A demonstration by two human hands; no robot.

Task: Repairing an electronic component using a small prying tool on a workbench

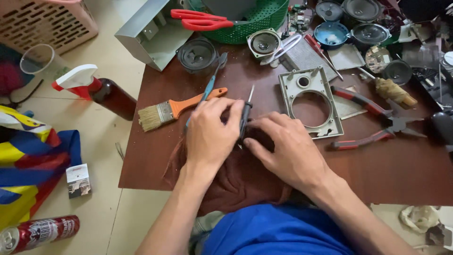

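Observation:
My left hand (210,134) grips a dark-handled screwdriver (245,115) whose thin metal tip points away from me. My right hand (288,148) presses down beside it on a small dark object that the fingers hide. Both hands rest over a reddish-brown cloth (236,182) at the near edge of the brown table (401,174). A blue-handled tool (210,85) lies under my left hand, pointing toward the back. An orange-handled paintbrush (170,111) lies just left of my left hand.
A grey plastic frame with a round hole (330,120) and red-handled pliers (373,123) lie to the right. Speakers (197,54), red scissors (200,20) on a green basket (264,21) and parts crowd the back. A spray bottle (101,92), can (37,233) and small box (78,180) are on the floor.

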